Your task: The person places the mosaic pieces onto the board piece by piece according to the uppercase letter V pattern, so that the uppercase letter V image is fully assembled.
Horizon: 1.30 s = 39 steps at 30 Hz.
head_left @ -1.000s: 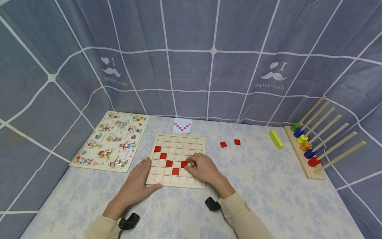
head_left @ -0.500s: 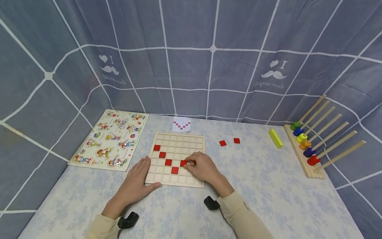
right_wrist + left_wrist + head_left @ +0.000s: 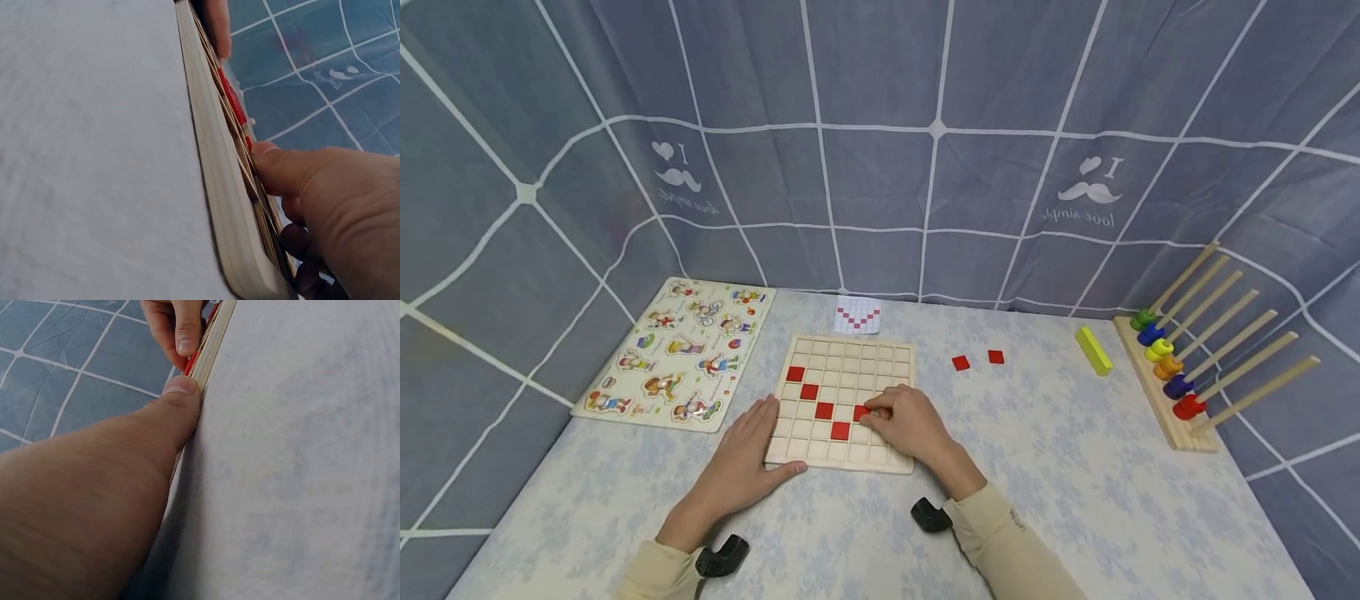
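A wooden grid board (image 3: pixel 880 354) lies in the middle of the table in the head view. Several red square tiles sit in its cells, forming a diagonal that runs down to a lowest tile (image 3: pixel 839 431). My left hand (image 3: pixel 733 467) rests along the board's left side, fingers straight and thumb at its near edge. With thumb and fingertips, my right hand (image 3: pixel 912 425) pinches another red tile (image 3: pixel 861 412), up and to the right of the lowest one. That tile is partly covered by the fingers. In the right wrist view, the thumb (image 3: pixel 281 165) touches a red tile edge.
Two loose red tiles (image 3: pixel 961 362) lie right of the board. Behind it is a small pattern card (image 3: pixel 857 317). A picture puzzle board (image 3: pixel 681 358) stands left; a yellow block (image 3: pixel 1093 350) and a peg rack (image 3: pixel 1180 417) with coloured rings are at right.
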Each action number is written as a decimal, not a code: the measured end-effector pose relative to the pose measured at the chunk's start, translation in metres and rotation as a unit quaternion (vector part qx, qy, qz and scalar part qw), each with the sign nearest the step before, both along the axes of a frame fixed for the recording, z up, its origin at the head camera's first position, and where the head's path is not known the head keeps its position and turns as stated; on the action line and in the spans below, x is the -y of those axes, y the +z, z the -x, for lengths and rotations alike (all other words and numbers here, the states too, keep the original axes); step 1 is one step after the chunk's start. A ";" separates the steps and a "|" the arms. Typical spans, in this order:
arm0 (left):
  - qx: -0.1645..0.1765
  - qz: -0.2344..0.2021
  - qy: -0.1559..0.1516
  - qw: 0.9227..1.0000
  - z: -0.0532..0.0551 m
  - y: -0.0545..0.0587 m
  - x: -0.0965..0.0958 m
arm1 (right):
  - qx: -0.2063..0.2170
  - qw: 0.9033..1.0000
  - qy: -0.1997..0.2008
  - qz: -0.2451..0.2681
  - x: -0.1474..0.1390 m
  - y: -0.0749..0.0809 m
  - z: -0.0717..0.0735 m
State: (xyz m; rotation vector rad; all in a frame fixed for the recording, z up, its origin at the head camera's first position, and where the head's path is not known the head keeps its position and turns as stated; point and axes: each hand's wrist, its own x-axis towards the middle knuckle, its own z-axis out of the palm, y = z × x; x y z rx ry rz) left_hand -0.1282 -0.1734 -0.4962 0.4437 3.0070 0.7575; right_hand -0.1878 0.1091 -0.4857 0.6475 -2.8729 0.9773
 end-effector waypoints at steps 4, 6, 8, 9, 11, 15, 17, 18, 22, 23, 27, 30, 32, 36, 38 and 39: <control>0.002 -0.001 0.001 1.000 0.000 -0.001 0.000 | 0.004 1.000 0.012 -0.010 -0.002 0.001 0.001; 0.001 -0.002 0.001 1.000 0.000 -0.002 -0.001 | 0.012 1.000 0.020 -0.012 -0.006 0.004 0.002; 0.003 -0.003 0.000 1.000 0.000 -0.003 -0.001 | 0.020 0.999 0.025 -0.009 -0.012 0.007 0.005; 0.004 -0.003 -0.001 1.000 0.000 -0.003 -0.002 | 0.024 0.999 0.024 -0.006 -0.017 0.008 0.007; 0.001 -0.001 -0.001 1.000 0.000 -0.004 -0.001 | 0.026 1.000 0.013 0.008 -0.027 0.009 0.011; -0.005 0.001 0.000 1.000 0.000 -0.003 -0.001 | 0.014 0.999 -0.023 0.033 -0.057 0.010 0.025; -0.003 -0.001 -0.001 1.000 0.000 -0.002 -0.002 | 0.009 0.998 -0.045 0.035 -0.079 0.011 0.032; -0.001 -0.002 -0.001 1.000 0.000 -0.001 -0.002 | 0.005 0.998 -0.057 0.035 -0.092 0.011 0.036; 0.005 -0.003 -0.003 1.000 -0.001 0.002 -0.003 | -0.002 0.993 -0.120 0.018 -0.145 0.006 0.042; 0.005 -0.002 -0.002 1.000 -0.001 0.002 -0.003 | 0.001 0.990 -0.138 0.011 -0.157 0.004 0.043; -0.002 0.004 0.001 1.000 -0.001 0.002 -0.001 | 0.035 0.983 -0.178 -0.026 -0.187 -0.005 0.041; 0.000 0.008 0.001 1.000 -0.001 0.001 -0.001 | 0.042 0.982 -0.177 -0.040 -0.193 -0.010 0.041; 0.001 0.008 -0.001 1.000 0.000 0.000 -0.001 | 0.032 0.983 -0.176 -0.050 -0.194 -0.012 0.042; -0.003 0.007 -0.001 1.000 -0.001 -0.001 -0.001 | 0.019 0.982 -0.176 -0.069 -0.191 -0.014 0.043; -0.007 0.007 -0.001 1.000 -0.001 -0.001 0.000 | 0.018 0.982 -0.178 -0.066 -0.191 -0.015 0.044; -0.006 0.007 0.000 1.000 -0.002 -0.001 0.000 | 0.019 0.981 -0.180 -0.062 -0.191 -0.017 0.043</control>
